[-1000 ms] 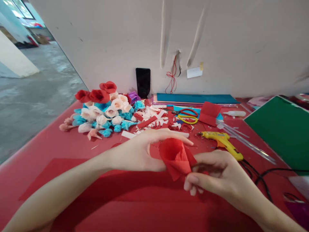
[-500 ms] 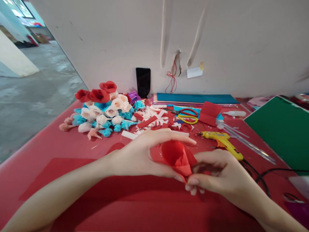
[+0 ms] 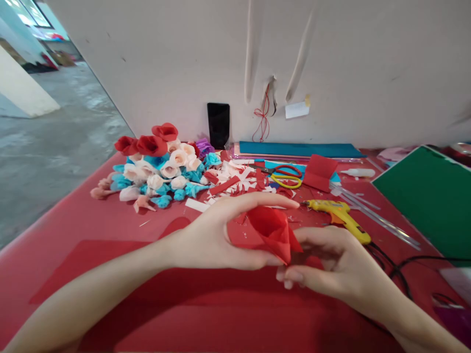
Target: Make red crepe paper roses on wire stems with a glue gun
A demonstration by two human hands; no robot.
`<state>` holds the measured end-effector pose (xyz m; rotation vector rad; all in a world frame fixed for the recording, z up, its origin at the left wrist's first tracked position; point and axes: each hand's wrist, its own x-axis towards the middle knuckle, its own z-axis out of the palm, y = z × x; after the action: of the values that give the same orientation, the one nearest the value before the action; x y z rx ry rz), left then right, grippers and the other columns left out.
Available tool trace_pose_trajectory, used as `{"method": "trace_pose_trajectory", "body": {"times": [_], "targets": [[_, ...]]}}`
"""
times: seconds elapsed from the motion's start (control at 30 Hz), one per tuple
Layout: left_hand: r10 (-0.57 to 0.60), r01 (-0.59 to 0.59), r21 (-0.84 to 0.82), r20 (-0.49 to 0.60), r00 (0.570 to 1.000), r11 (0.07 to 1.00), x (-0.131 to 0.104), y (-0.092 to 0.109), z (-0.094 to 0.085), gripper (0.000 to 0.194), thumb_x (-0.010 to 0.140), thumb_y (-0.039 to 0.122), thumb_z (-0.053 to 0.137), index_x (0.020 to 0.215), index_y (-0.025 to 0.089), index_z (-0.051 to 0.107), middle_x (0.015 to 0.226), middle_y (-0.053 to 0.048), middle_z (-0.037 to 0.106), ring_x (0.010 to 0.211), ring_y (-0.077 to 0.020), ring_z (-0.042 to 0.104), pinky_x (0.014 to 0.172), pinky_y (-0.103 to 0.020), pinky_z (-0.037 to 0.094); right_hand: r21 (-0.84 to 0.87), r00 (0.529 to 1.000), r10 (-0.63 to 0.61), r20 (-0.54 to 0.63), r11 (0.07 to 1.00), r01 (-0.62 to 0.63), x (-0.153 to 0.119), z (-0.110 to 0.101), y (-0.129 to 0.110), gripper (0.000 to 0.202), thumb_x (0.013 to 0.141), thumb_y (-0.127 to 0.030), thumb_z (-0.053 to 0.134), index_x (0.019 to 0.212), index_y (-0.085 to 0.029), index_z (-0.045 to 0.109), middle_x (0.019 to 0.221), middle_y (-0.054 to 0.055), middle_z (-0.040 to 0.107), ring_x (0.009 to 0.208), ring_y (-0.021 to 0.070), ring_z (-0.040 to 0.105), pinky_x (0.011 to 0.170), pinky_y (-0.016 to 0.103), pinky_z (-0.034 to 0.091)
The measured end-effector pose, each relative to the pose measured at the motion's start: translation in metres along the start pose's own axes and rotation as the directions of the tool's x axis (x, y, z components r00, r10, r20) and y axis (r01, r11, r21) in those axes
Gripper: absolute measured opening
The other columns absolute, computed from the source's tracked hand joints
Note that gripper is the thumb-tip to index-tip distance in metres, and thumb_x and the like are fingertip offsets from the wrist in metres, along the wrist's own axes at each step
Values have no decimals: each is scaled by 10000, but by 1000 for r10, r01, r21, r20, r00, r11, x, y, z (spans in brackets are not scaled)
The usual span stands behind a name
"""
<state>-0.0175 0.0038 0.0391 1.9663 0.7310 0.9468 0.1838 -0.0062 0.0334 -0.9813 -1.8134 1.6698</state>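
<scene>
A red paper flower, cupped with folded petals and a pointed base, is held up between my hands over the table. My left hand curves round its left side. The left thumb lies along the base, while the index finger reaches above the rim without pressing on it; the other left fingers are hidden. From the right, my right hand closes its fingers about the lower base, thumb toward me. The fingertips behind the petals are partly hidden. Red sheets lie flat under my forearm and hands.
Finished paper flowers are heaped at the back left. Paper scraps, scissors and a folded red paper piece lie behind my hands. A yellow glue gun, its black cable, clear sticks and a green board occupy the right.
The paper flower has turned and shifted slightly right, its base rising a little. The right fingertips have moved slightly on the base; the left hand stays nearly in place.
</scene>
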Motion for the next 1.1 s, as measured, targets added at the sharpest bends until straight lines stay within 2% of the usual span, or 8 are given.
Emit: {"method": "trace_pose_trajectory", "body": {"times": [0.17, 0.3, 0.4, 0.53, 0.63, 0.77, 0.87, 1.1], "targets": [[22, -21, 28, -19, 1000, 999, 0, -1, 1, 549, 661, 172, 702, 1154, 253, 477, 962, 23, 640, 813, -103, 611, 718, -173, 493, -100, 1000, -19, -3, 995, 18, -1, -1, -1, 17, 765, -192, 599, 779, -188, 608, 680, -24, 637, 601, 77, 601, 584, 135, 479], [30, -37, 108, 60, 998, 993, 0, -1, -2, 575, 686, 198, 686, 1201, 230, 432, 945, -7, 649, 875, -138, 599, 832, -252, 467, -332, 997, -65, -49, 942, 45, -2, -3, -5, 64, 755, -211, 583, 708, -171, 600, 590, -26, 602, 534, 63, 553, 522, 124, 442], [100, -126, 215, 129, 987, 968, 1, 0, -4, 480, 725, 187, 647, 1169, 205, 463, 934, -14, 641, 894, -137, 563, 866, -272, 437, -469, 994, -81, -74, 883, 38, -5, -5, -6, 58, 734, -202, 576, 683, -178, 589, 566, -42, 577, 502, 50, 515, 483, 115, 415], [242, -309, 300, 240, 940, 903, 5, -1, -3, 363, 788, 200, 570, 1138, 143, 495, 951, -42, 638, 881, -133, 540, 861, -274, 418, -588, 999, 0, -47, 809, -27, -11, -7, -4, 125, 757, -264, 547, 665, -179, 560, 546, -44, 548, 480, 54, 483, 445, 145, 382], [239, -339, 337, 306, 922, 878, 7, -1, -1, 328, 828, 259, 509, 1132, 133, 513, 877, -54, 649, 848, -147, 550, 890, -327, 390, -669, 998, -60, -33, 743, 23, -15, -7, 0, 199, 760, -265, 541, 593, -165, 495, 513, -42, 503, 456, 47, 436, 440, 164, 347], [189, -351, 367, 408, 893, 862, 8, 0, 0, 229, 833, 234, 499, 1033, 158, 580, 826, -41, 648, 827, -154, 544, 877, -337, 376, -698, 984, -175, -37, 709, 100, -18, -8, 4, 125, 746, -225, 555, 639, -167, 530, 528, -33, 502, 471, 56, 427, 463, 175, 341], [181, -358, 395, 420, 889, 846, 9, 2, 1, 153, 810, 169, 521, 922, 179, 626, 810, -20, 645, 843, -149, 532, 904, -330, 353, -688, 973, -222, -58, 715, 122, -19, -7, 7, 59, 742, -222, 563, 741, -173, 595, 556, -21, 528, 487, 66, 441, 466, 176, 345], [167, -344, 436, 394, 904, 832, 6, 2, 3, 110, 801, 163, 537, 868, 182, 622, 800, 3, 652, 836, -127, 552, 979, -349, 282, -639, 990, -135, -31, 764, 84, -15, -7, 4, 85, 758, -196, 530, 753, -168, 610, 521, -38, 504, 451, 46, 408, 438, 157, 328]]}}
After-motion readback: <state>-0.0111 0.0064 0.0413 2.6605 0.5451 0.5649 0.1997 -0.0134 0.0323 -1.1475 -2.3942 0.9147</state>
